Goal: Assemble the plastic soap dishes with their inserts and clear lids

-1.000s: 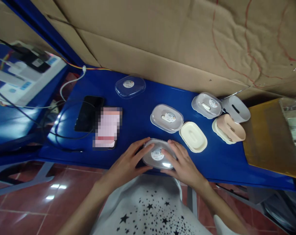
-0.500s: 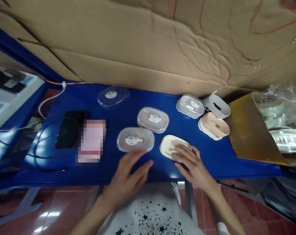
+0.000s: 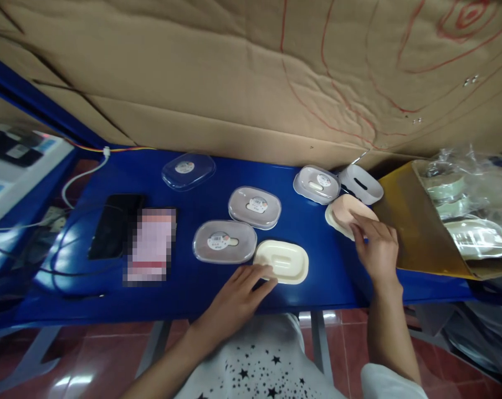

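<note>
A shallow cream oval dish (image 3: 290,263) with a raised bar in its middle lies flat near the table's front edge. My left hand (image 3: 245,288) grips its near left edge, fingertips over the rim and thumb along the front. To the right, my right hand (image 3: 375,249) has its thumb and fingers closed on the near side of a peach oval plastic cup (image 3: 348,208), which sits on a cream base (image 3: 334,220). The palm side of that grip is hidden. Left of the cream dish is a grey oval box with a clear lid and label (image 3: 224,242).
Other clear-lidded grey boxes (image 3: 255,206) (image 3: 316,184), a loose clear lid (image 3: 188,170) and a slotted grey cup (image 3: 361,184) lie on the blue table (image 3: 184,293). A carton (image 3: 421,244) of wrapped pieces stands right. Phones (image 3: 113,227) and cables lie left; cardboard rises behind.
My right hand has left the cream dish and moved right to the peach cup. My left hand has come onto the cream dish, which sits slightly further left and nearer.
</note>
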### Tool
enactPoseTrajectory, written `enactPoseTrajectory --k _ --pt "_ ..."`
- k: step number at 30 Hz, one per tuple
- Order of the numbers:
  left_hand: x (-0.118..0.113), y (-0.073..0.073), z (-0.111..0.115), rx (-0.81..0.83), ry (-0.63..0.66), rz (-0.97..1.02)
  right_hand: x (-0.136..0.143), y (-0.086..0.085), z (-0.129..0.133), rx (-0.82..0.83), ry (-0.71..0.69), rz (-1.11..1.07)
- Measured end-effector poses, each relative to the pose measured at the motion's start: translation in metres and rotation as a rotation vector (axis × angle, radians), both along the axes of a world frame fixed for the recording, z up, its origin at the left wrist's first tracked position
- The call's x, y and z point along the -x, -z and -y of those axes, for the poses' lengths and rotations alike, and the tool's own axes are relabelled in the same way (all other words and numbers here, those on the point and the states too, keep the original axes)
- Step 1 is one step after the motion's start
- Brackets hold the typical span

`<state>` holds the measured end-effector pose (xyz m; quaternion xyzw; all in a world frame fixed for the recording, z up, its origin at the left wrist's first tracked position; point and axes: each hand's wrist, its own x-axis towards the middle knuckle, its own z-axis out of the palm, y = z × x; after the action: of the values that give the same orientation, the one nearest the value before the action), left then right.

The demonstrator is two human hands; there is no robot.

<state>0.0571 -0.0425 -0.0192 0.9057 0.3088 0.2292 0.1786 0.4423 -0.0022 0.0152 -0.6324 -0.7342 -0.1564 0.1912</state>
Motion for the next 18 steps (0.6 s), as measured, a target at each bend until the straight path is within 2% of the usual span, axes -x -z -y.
enactPoseTrajectory --k 3,6,8,14,18 --pt "0.004 0.003 0.006 -0.004 -0.095 0.086 0.046 -0.003 0.034 -0.03 -0.116 -0.071" --pt "0.004 0.004 0.004 -0.011 -0.172 0.122 0.092 -0.003 0.064 0.115 -0.332 -0.143" --pt "0.004 0.004 -0.002 -0.006 -0.161 0.119 0.115 0.0 0.076 0.192 -0.419 -0.162" --pt "0.011 0.003 -0.022 0.039 -0.014 0.028 0.146 0.014 0.079 0.239 -0.45 -0.181" --pt "0.016 -0.001 -0.02 0.033 -0.014 0.01 0.155 0.021 0.075 0.341 -0.525 -0.175"
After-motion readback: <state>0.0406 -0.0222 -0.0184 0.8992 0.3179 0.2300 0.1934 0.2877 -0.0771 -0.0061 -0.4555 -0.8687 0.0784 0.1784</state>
